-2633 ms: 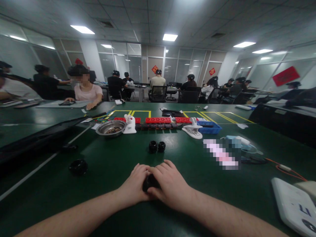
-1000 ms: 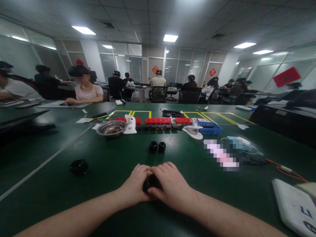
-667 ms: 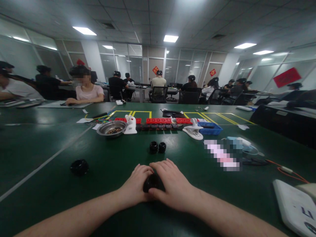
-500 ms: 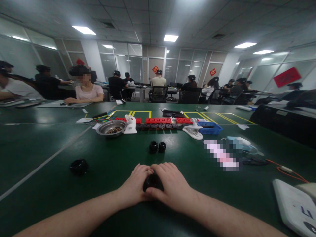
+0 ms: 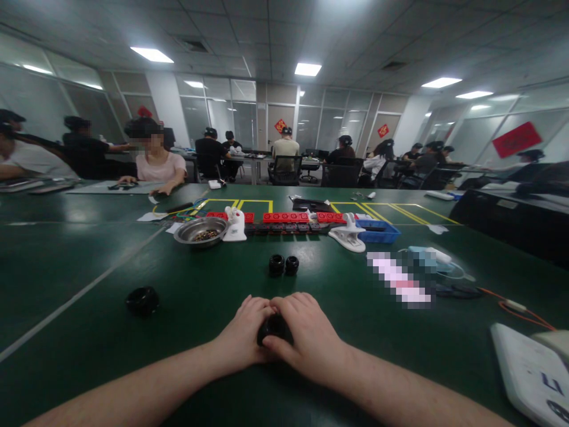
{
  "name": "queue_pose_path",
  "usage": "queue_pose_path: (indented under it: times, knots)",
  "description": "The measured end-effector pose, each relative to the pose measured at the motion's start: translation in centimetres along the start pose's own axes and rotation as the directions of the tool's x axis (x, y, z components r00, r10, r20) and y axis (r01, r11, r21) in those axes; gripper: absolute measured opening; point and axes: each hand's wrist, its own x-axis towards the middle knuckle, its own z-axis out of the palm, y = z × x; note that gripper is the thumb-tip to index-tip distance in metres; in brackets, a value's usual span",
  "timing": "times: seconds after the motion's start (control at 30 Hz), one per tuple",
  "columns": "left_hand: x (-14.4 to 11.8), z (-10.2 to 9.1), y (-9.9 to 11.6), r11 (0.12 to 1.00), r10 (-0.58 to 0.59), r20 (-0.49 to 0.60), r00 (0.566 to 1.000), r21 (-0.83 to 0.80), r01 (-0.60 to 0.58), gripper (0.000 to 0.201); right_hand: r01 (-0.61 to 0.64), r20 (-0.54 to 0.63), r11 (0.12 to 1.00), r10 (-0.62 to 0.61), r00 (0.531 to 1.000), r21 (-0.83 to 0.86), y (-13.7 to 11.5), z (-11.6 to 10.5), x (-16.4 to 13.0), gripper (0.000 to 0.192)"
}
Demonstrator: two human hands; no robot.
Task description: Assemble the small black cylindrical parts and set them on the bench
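My left hand (image 5: 244, 329) and my right hand (image 5: 309, 332) are both wrapped around a round black part (image 5: 271, 330) with a dark hollow top. It is at the front middle of the green table (image 5: 213, 391), and fingers hide most of its sides. The right thumb crosses its near edge, while the fingertips of both hands meet over its far side. Two smaller ribbed black parts stand side by side beyond the hands, one on the left (image 5: 276, 264) and one on the right (image 5: 292, 265). Off to the left lies another hollow black part (image 5: 143, 300).
Farther back are a metal bowl (image 5: 201, 231) of small pieces, a white clamp stand (image 5: 234, 225), red power strips (image 5: 285, 217), another white clamp (image 5: 348, 233) and a blue tray (image 5: 379, 231). A white device (image 5: 531, 373) lies at right. A co-worker (image 5: 155, 157) sits at the far left.
My right hand has turned very slightly around the black part; my left hand looks still. A co-worker at the far left has moved a hand across the table.
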Motion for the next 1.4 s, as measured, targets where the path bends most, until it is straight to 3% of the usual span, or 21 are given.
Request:
queue_pose_path:
  times: [0.23, 0.5, 0.6, 0.73, 1.0, 1.27, 1.4]
  knots:
    - [0.2, 0.6, -0.5, 1.0, -0.01, 0.0, 1.0, -0.02, 0.01, 0.053, 0.128, 0.046, 0.991, -0.129, 0.991, 0.024, 0.1, -0.7, -0.2, 0.041]
    - [0.1, 0.6, -0.6, 1.0, 0.01, -0.035, 0.999, 0.011, -0.009, 0.049, -0.007, -0.019, 1.0, 0.006, 1.0, -0.005, 0.1, -0.7, 0.1, 0.031]
    - [0.1, 0.7, -0.8, 1.0, 0.01, -0.025, 1.0, 0.007, -0.01, 0.05, 0.037, 0.045, 0.999, -0.036, 0.998, -0.03, 0.3, -0.6, 0.2, 0.033]
    - [0.1, 0.8, -1.0, 1.0, -0.002, 0.004, 1.0, -0.014, 0.002, 0.061, 0.141, 0.122, 0.987, -0.15, 0.981, 0.073, 0.4, -1.4, 0.0, 0.057]
    - [0.2, 0.6, -0.9, 1.0, -0.002, -0.011, 1.0, 0.005, 0.002, 0.055, 0.031, 0.016, 0.997, -0.032, 0.999, 0.065, 0.3, -1.0, 0.1, 0.048]
    - [0.1, 0.7, -0.9, 1.0, -0.005, -0.003, 1.0, -0.028, 0.004, 0.058, 0.111, 0.109, 0.986, -0.125, 0.986, 0.125, 0.1, -1.4, -0.1, 0.053]
    - [0.2, 0.7, -1.0, 1.0, -0.003, -0.004, 1.0, -0.017, 0.002, 0.058, 0.068, 0.073, 0.988, -0.078, 0.994, 0.136, 0.0, -1.7, -0.1, 0.056]
